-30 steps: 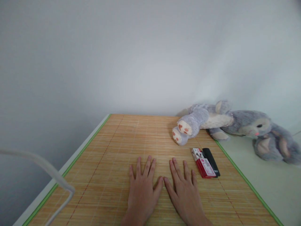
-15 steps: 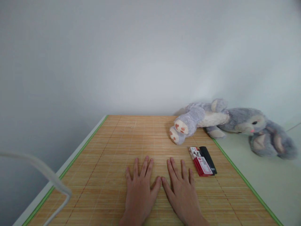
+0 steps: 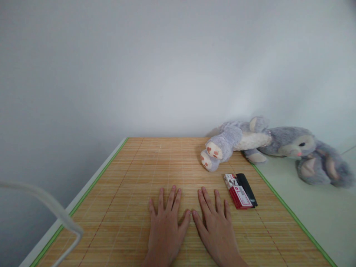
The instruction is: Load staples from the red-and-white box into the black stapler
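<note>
Palm down on a bamboo mat (image 3: 133, 207) with green edging, my left hand (image 3: 166, 230) has its fingers spread and holds nothing. Beside it my right hand (image 3: 218, 231) also lies flat, fingers apart, with nothing in it. The two thumb tips almost meet, a slim gap between them. Just beyond my right hand, to its right, is a small red and white box (image 3: 239, 194) with printing on it. A black flat case or sleeve (image 3: 247, 189) lies against the box's right side.
A grey plush rabbit (image 3: 239, 139) lies on its side at the back right, its head and ears over the pale surface (image 3: 314, 207) beyond the mat. A white cable or bent rod (image 3: 65, 218) crosses the lower left. A pale wall (image 3: 172, 66) rises behind.
Both hands stay flat in the same place. The thumb tips are very slightly further apart, and the whole view has shifted a little.
</note>
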Available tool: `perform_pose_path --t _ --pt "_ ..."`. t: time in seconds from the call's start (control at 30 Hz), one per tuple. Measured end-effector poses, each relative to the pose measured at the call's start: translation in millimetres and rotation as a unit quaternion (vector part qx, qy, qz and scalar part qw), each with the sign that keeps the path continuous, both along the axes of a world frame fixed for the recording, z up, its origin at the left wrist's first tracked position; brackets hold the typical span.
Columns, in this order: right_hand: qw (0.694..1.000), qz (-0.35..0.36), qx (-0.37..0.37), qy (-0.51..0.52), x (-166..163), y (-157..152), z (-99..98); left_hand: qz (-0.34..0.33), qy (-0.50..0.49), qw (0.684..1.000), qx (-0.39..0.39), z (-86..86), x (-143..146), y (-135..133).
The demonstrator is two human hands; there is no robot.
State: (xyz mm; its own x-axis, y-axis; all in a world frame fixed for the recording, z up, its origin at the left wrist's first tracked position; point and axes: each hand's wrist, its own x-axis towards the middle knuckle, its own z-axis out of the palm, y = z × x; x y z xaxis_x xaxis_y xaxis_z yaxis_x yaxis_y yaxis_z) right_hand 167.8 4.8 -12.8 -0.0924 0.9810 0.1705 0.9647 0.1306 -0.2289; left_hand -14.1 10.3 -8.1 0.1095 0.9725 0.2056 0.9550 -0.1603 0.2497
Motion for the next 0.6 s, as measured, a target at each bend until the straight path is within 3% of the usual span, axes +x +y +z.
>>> perform_pose_path --t 0.6 --pt "1.0 -0.005 0.0 -0.02 -1.2 0.3 -3.5 0.004 0.001 1.0 0.0 -0.5 -0.7 -1.0"
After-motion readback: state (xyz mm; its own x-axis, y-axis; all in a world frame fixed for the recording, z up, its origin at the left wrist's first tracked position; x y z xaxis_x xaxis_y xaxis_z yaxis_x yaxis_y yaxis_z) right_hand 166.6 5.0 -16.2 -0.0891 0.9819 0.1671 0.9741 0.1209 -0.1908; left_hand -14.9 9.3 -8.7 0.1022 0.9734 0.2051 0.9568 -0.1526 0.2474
